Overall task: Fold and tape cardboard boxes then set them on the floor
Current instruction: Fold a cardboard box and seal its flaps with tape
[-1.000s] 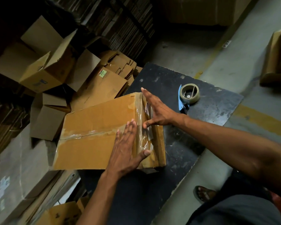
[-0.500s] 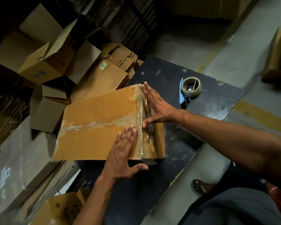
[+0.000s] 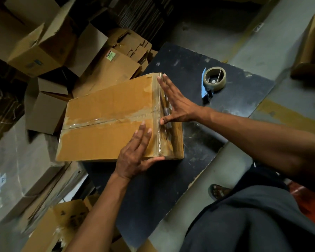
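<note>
The cardboard box (image 3: pixel 105 122) lay under our flat left hand (image 3: pixel 135 157) and right hand (image 3: pixel 178 110), fingers straight, its far side hidden from us on the tabletop (image 3: pixel 189 66).

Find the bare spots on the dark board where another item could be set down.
The board is bare between the tape roll and the right hand, and along its near end below the box, beside the left hand. The floor to the left is crowded with loose cartons.
</note>
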